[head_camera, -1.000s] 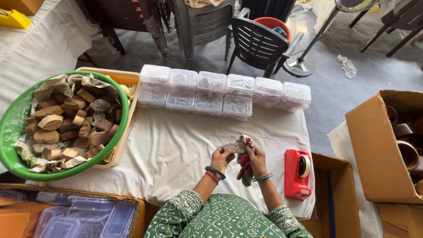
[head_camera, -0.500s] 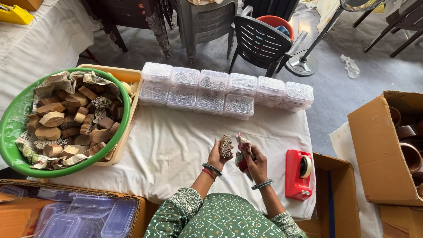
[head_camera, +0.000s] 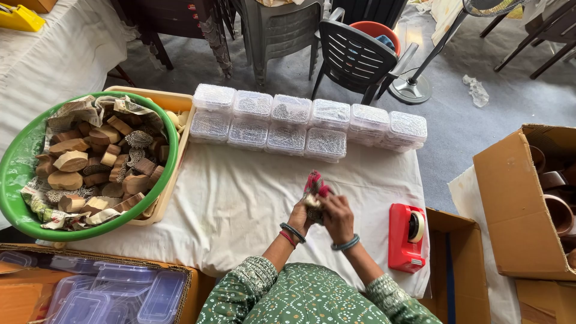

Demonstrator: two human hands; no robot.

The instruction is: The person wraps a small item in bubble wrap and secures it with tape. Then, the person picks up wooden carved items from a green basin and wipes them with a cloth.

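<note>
Over the white cloth near the table's front edge, my left hand (head_camera: 299,216) and my right hand (head_camera: 338,218) are closed together around a small carved wooden block (head_camera: 312,204). A red-handled tool (head_camera: 316,182) sticks up above the block from between my hands; I cannot tell which hand grips it. Bangles ring both wrists. A green tub (head_camera: 18,162) heaped with carved wooden blocks (head_camera: 99,159) on newspaper stands at the left.
Several lidded clear boxes (head_camera: 309,123) line the table's back. A red tape dispenser (head_camera: 407,237) sits to the right of my hands. Empty clear containers (head_camera: 108,294) fill a carton at lower left. An open cardboard box (head_camera: 519,204) stands right. Chairs (head_camera: 354,57) stand behind.
My hands have closed together around the block and lifted slightly; the red tool now points upward above them, where before it lay lower in my right hand.
</note>
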